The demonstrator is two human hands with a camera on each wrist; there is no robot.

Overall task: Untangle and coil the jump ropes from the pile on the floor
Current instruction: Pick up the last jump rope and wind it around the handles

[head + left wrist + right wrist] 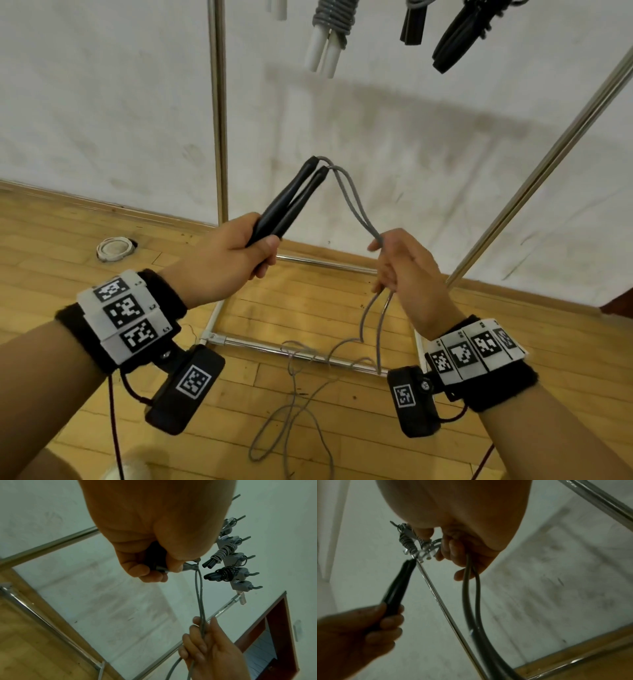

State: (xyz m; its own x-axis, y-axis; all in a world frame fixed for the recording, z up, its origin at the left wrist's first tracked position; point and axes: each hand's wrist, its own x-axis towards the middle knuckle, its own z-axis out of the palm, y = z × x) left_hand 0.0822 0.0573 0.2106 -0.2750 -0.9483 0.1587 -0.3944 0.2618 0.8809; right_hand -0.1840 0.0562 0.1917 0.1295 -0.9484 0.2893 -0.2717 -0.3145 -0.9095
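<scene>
Open air between the rack's upright poles (218, 113); coiled ropes (330, 31) hanging overhead; loose cord (294, 411) on floor

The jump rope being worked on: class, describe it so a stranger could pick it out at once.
In front of the steel rack, the left hand grips two black handles together. Their grey cord runs doubled through the right hand down onto the wooden floor. Unlike the coiled ropes hanging above, it is loose.
</scene>
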